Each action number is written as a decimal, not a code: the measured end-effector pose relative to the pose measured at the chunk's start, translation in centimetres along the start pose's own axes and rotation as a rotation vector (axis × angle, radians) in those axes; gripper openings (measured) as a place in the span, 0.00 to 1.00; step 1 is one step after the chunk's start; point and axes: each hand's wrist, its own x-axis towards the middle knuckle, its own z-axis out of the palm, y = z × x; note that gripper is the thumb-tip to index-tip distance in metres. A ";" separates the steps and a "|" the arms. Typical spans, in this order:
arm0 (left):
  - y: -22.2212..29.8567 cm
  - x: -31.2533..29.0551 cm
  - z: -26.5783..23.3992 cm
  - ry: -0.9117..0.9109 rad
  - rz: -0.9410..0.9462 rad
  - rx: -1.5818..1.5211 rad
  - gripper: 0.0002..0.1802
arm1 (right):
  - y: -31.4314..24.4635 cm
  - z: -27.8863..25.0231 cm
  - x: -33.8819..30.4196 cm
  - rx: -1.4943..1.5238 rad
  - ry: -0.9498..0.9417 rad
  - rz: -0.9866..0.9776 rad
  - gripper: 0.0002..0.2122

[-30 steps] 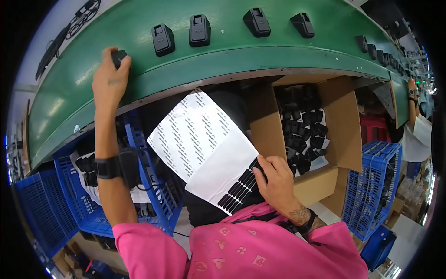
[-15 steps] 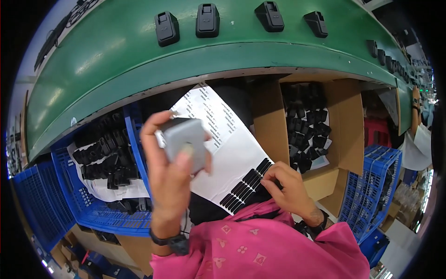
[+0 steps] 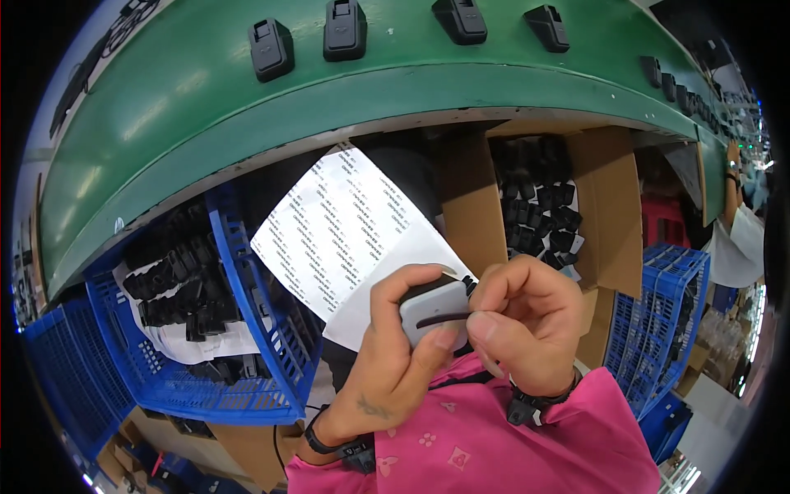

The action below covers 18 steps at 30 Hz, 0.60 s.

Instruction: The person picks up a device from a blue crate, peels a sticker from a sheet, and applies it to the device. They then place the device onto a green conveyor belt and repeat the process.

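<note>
Left hand [image 3: 395,362] grips a grey-faced black device [image 3: 424,306], held above the lap and in front of the pink shirt [image 3: 485,428]. Its flat grey face points up toward the wearer's head; black casing shows along the upper edge. Device's long axis: cannot tell, fingers cover too much. Dark strip [image 3: 442,319] lies across the grey face, long axis nearly left to right, right end slightly higher. Right hand [image 3: 535,317] pinches that right end between thumb and forefinger. White printed sheet [image 3: 337,218] slants beyond, upper left to lower right; the hands and device hide its lower end. Further round I note a blue crate [image 3: 177,397] to the left, a cardboard box [image 3: 613,206] of black parts to the right, and black cradle-shaped units [image 3: 344,31] on the green bench [image 3: 189,123].
</note>
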 end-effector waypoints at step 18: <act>-0.4 -0.1 -0.4 0.005 0.028 0.151 0.23 | 0.7 0.6 0.6 -0.024 0.018 0.030 0.04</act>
